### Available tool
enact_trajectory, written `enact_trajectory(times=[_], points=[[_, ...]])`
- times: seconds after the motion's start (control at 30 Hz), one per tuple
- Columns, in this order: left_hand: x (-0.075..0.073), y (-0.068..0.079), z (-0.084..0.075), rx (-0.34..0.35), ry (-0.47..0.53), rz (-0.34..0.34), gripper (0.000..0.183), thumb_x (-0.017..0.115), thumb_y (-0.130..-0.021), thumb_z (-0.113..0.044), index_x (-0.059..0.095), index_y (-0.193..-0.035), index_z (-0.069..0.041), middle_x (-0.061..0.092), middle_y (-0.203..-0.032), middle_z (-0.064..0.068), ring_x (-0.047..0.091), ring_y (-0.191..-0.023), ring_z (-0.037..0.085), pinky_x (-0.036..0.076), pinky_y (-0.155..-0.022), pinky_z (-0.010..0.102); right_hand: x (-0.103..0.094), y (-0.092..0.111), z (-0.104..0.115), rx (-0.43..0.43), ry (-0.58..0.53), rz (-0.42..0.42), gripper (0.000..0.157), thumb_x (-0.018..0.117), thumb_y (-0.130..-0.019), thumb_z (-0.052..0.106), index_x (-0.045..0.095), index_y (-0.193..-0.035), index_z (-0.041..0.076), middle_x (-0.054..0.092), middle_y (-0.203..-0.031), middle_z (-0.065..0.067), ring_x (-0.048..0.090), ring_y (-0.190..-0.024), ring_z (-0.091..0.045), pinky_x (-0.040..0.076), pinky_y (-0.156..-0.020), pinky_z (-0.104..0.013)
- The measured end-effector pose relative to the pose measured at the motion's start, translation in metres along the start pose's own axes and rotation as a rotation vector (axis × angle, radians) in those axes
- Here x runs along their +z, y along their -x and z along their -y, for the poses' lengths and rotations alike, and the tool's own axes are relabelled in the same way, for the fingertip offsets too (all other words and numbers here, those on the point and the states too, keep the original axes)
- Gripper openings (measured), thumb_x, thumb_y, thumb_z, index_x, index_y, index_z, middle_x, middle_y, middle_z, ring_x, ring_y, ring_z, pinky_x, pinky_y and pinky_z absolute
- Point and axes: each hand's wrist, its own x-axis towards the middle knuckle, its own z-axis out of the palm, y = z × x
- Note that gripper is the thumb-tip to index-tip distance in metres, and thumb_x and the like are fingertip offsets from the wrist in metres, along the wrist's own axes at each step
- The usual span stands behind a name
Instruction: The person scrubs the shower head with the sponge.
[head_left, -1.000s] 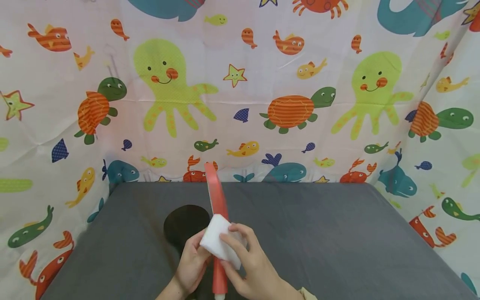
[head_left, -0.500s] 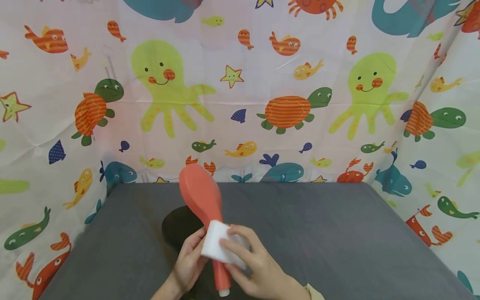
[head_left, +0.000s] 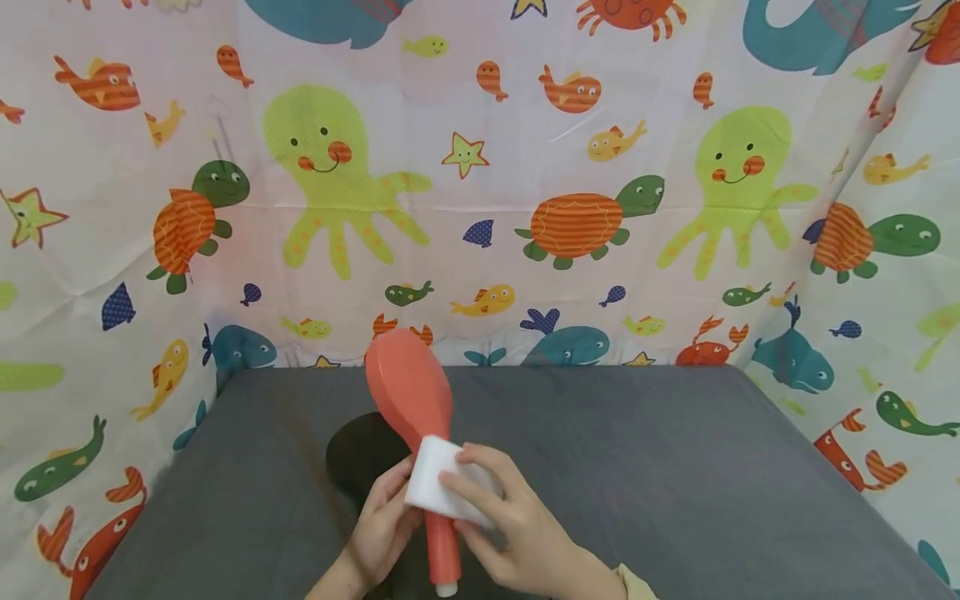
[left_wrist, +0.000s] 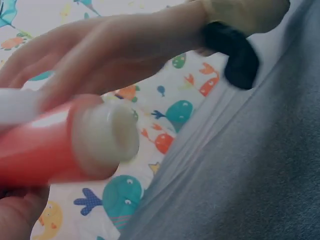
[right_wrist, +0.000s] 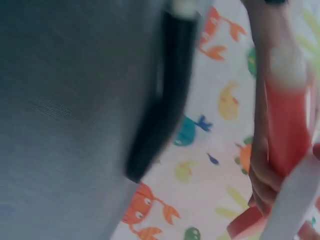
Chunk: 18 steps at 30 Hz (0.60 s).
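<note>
My left hand (head_left: 386, 525) holds a coral-red handheld shower head (head_left: 408, 383) by its handle, with the round head pointing up and away. A pale connector tip (left_wrist: 112, 135) shows at the handle's lower end in the left wrist view. With bent fingers my right hand (head_left: 517, 525) grips a white sponge block (head_left: 438, 483) and presses it against the upper handle. The sponge hides part of that handle and some left-hand fingers. Both hands are in front of me above the grey table.
A black object (head_left: 360, 454) with a round head and narrower handle lies on the grey tabletop (head_left: 637, 475), left of the hands and partly hidden by them. A white curtain (head_left: 487, 250) printed with sea animals surrounds the table's back and sides.
The shower head has turned from edge-on to showing its broad rounded side. Both hands keep their hold, and the sponge has shifted only slightly along the handle.
</note>
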Motion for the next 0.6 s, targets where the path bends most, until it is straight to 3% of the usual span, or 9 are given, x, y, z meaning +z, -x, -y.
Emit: enact_trajectory(times=[0.13, 0.2, 0.3, 0.43, 0.53, 0.6], points=[[-0.004, -0.003, -0.005, 0.049, 0.022, -0.050, 0.040, 0.018, -0.101, 0.002, 0.034, -0.136, 0.007, 0.050, -0.132, 0.011, 0.049, -0.118, 0.021, 0.043, -0.095, 0.035, 0.002, 0.017, 0.008, -0.127, 0.025, 0.144, 0.043, 0.065, -0.087, 0.018, 0.052, -0.128, 0.009, 0.043, -0.129, -0.012, 0.040, -0.121, -0.028, 0.043, -0.094, -0.038], [-0.005, -0.004, -0.007, 0.077, 0.035, -0.053, 0.041, 0.016, -0.100, 0.004, 0.031, -0.137, 0.009, 0.048, -0.132, 0.013, 0.049, -0.118, 0.023, 0.042, -0.097, 0.037, 0.002, 0.021, 0.011, -0.164, 0.041, 0.224, 0.043, 0.065, -0.088, 0.022, 0.052, -0.128, 0.013, 0.044, -0.129, -0.007, 0.039, -0.122, -0.024, 0.039, -0.098, -0.034], [-0.006, -0.004, -0.007, 0.099, 0.064, -0.025, 0.042, 0.014, -0.099, 0.004, 0.030, -0.138, 0.009, 0.046, -0.133, 0.016, 0.049, -0.117, 0.024, 0.042, -0.096, 0.039, 0.000, 0.020, 0.009, -0.195, 0.043, 0.268, 0.044, 0.065, -0.088, 0.023, 0.051, -0.129, 0.015, 0.043, -0.129, -0.005, 0.038, -0.122, -0.021, 0.036, -0.100, -0.031], [-0.003, -0.003, -0.005, 0.068, 0.106, 0.010, 0.042, 0.014, -0.100, 0.001, 0.037, -0.135, 0.005, 0.049, -0.129, 0.013, 0.051, -0.113, 0.022, 0.044, -0.094, 0.036, -0.002, 0.005, -0.001, -0.147, 0.036, 0.116, 0.043, 0.064, -0.086, 0.015, 0.052, -0.127, 0.009, 0.043, -0.129, -0.013, 0.041, -0.119, -0.028, 0.043, -0.094, -0.037], [-0.001, -0.001, -0.001, 0.016, 0.097, 0.014, 0.041, 0.016, -0.100, 0.001, 0.041, -0.133, 0.002, 0.050, -0.127, 0.010, 0.051, -0.113, 0.020, 0.043, -0.095, 0.035, -0.003, -0.010, -0.007, -0.005, 0.007, -0.007, 0.043, 0.062, -0.089, 0.017, 0.050, -0.129, 0.007, 0.040, -0.129, -0.018, 0.044, -0.115, -0.030, 0.049, -0.085, -0.039], [0.000, 0.001, 0.000, -0.018, 0.089, 0.007, 0.040, 0.017, -0.100, 0.001, 0.042, -0.132, -0.001, 0.050, -0.124, 0.008, 0.050, -0.113, 0.018, 0.042, -0.096, 0.035, -0.004, -0.018, -0.008, 0.089, -0.020, -0.039, 0.044, 0.059, -0.091, 0.019, 0.048, -0.131, 0.008, 0.038, -0.130, -0.017, 0.044, -0.112, -0.028, 0.051, -0.080, -0.037]])
